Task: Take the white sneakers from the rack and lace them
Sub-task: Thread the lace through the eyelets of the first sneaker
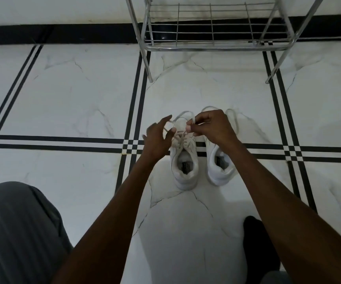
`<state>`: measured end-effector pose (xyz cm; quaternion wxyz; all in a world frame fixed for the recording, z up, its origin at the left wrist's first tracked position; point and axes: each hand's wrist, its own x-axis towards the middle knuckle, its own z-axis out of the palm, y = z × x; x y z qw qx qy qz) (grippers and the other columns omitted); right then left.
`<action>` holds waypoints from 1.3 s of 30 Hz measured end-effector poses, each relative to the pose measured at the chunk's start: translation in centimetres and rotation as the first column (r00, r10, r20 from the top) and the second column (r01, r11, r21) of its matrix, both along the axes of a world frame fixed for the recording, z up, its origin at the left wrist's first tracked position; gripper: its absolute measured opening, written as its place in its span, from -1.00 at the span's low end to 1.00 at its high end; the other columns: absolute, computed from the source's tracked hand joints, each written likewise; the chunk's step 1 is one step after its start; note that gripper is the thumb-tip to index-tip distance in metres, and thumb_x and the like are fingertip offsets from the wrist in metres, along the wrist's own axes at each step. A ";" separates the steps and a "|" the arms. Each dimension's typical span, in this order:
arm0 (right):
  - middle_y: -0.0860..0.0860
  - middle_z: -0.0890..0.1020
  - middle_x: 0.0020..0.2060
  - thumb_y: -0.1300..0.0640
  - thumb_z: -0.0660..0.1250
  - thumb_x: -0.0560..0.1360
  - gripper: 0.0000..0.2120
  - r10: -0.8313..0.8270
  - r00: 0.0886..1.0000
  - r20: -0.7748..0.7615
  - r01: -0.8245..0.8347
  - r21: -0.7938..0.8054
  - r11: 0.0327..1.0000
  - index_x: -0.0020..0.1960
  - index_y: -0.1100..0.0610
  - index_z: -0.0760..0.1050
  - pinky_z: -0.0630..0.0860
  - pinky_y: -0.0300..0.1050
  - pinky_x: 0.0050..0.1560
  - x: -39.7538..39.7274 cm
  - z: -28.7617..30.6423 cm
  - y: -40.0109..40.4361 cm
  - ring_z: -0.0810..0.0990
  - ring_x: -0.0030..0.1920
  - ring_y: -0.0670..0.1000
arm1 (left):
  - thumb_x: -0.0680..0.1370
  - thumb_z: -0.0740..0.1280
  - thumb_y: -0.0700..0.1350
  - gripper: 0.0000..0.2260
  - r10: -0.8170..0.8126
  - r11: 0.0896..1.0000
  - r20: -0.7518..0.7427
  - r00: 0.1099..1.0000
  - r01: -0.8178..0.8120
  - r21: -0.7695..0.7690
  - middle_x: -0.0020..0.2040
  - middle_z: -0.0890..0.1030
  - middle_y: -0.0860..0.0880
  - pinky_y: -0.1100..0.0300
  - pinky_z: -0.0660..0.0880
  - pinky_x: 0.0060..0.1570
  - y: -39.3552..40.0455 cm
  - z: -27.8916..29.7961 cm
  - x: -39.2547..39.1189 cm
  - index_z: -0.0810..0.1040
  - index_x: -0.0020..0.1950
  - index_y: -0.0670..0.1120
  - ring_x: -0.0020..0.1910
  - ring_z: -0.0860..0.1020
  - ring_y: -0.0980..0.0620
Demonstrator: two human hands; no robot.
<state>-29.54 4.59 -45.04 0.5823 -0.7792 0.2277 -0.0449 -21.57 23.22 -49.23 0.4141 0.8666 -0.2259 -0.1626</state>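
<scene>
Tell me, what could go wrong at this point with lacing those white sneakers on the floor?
The right hand pinches one lace end while the left hand looks open around the other; that end could slip and loosen the crossings on the left sneaker. The right sneaker has a loose lace trailing on the floor, partly hidden by the right hand, so it might get caught up in the work.

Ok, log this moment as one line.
stage: lacing left sneaker | left hand: open by lace | right hand: pinching lace | right sneaker: untouched | rack: no shoes visible
</scene>
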 end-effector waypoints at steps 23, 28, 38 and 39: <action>0.15 0.65 0.05 0.25 0.55 0.37 -0.69 0.108 0.980 -0.169 -0.183 -0.540 0.821 0.09 0.20 0.64 0.55 0.01 0.09 -2.0 -2.3 0.0 0.62 0.05 0.12 | 0.52 0.49 -0.16 -0.81 0.074 0.990 0.048 0.996 -0.079 0.116 0.18 0.69 -0.15 -0.15 0.58 0.22 3.6 -2.5 -1.8 0.70 0.12 -0.13 0.19 0.64 -0.14; 0.03 0.73 0.00 0.20 0.41 0.48 -0.82 0.173 0.912 -0.371 -0.381 -0.616 0.689 0.02 0.01 0.69 0.53 0.04 0.13 -1.9 -2.9 1.3 0.68 0.03 0.10 | 0.58 0.43 -0.23 -0.85 0.073 0.997 -0.082 0.994 -0.070 0.038 0.15 0.70 -0.16 -0.05 0.57 0.23 0.8 -2.4 -3.4 0.69 0.13 -0.18 0.19 0.64 -0.10; 0.03 0.62 0.03 0.37 0.26 0.43 -0.72 0.275 0.869 -0.412 -0.482 -0.573 0.663 -0.06 -0.01 0.42 0.33 0.20 0.28 -1.7 -3.0 2.3 0.59 0.07 0.13 | 0.57 0.29 -0.29 -0.87 0.056 0.953 0.032 0.998 -0.063 0.295 -0.04 0.69 -0.06 -0.20 0.47 0.26 0.9 -2.2 -3.3 0.49 0.06 -0.09 -0.01 0.63 -0.12; 0.02 0.62 0.05 0.37 0.27 0.43 -0.72 0.275 0.862 -0.426 -0.490 -0.559 0.669 -0.02 0.01 0.45 0.31 0.17 0.28 -1.7 -3.0 2.4 0.59 0.09 0.12 | 0.55 0.30 -0.32 -0.83 0.051 0.944 0.052 0.997 -0.065 0.322 -0.04 0.68 -0.05 -0.22 0.41 0.32 0.9 -2.0 -3.5 0.47 0.08 -0.09 0.00 0.62 -0.12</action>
